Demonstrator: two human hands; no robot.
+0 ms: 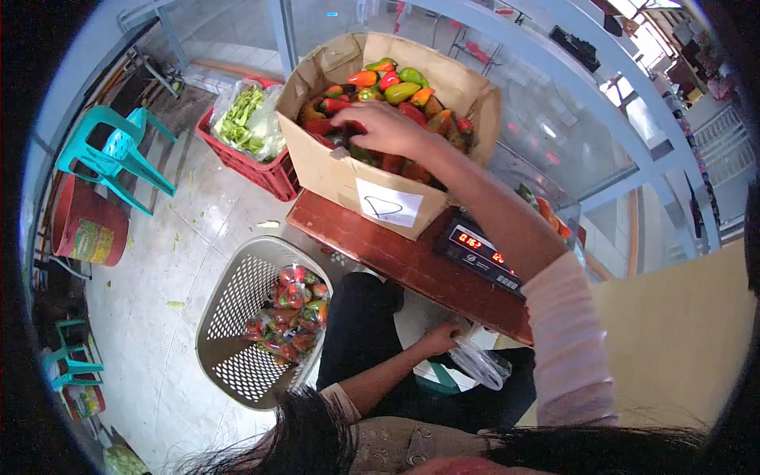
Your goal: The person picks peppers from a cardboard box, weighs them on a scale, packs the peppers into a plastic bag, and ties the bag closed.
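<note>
My right hand (382, 129) is inside a cardboard box (332, 176), its fingers curled over a dark red pepper (354, 127); the fingertips are partly hidden. Red, orange and green peppers (404, 91) fill the box, which has a white paper label (389, 203) marked with a letter on its front. Low over my lap, my left hand (440, 339) is closed on a clear plastic bag (481, 362). Beneath my right forearm sits a digital scale (481, 257) with lit red digits, partly covered by the arm.
Box and scale stand on a reddish-brown wooden bench (356, 241). A grey perforated basket (226, 340) on the floor holds bagged peppers (289, 317). Behind it are a red crate (265, 176) with bagged green vegetables, a teal chair (119, 150) and a red bucket (91, 222).
</note>
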